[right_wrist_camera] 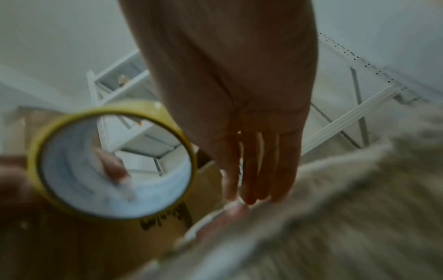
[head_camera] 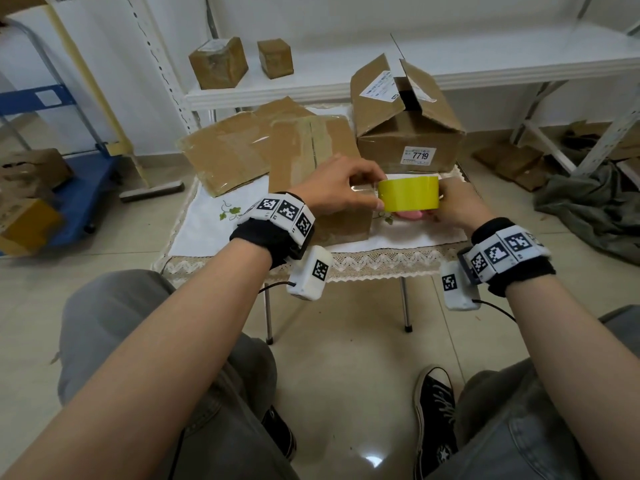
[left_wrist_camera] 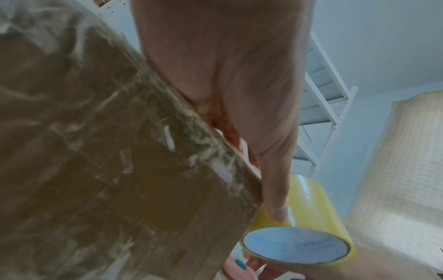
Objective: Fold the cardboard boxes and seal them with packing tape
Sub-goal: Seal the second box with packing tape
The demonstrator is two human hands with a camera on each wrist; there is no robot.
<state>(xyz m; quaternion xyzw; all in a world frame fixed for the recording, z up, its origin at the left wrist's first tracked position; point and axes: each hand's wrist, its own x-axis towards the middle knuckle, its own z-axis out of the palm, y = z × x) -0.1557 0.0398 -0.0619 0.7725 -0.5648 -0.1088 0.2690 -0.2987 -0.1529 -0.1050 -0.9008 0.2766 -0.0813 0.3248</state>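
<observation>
Near the middle of the head view both hands meet on a roll of yellow tape [head_camera: 408, 194], held on its side above the small table [head_camera: 381, 263]. The left hand [head_camera: 337, 188] pinches the roll's left end between thumb and fingers, with a short clear strip of tape showing at its fingertips; the right hand [head_camera: 457, 204] curls around the right end. In the left wrist view the thumb [left_wrist_camera: 275, 199] lies along the roll [left_wrist_camera: 311, 208], whose white core is hollow and holds nothing. In the right wrist view the roll [right_wrist_camera: 115, 161] sits at lower left and the right hand [right_wrist_camera: 239, 113] hangs beside it with fingers pointing down; that picture is blurred, so the grip is unclear there. Directly under and behind the hands stands a closed box [head_camera: 311, 161] with old tape across its top. To its left, a flattened box [head_camera: 225, 154] leans tilted on the table. At upper right of the table a large box [head_camera: 408, 133] labelled 7719 has its top flaps up; the opening is dark and I cannot tell what it holds. A pink object [head_camera: 410, 215] lies on the cloth below the roll. Two small sealed boxes [head_camera: 242, 62] sit on the white shelf at the top centre.
</observation>
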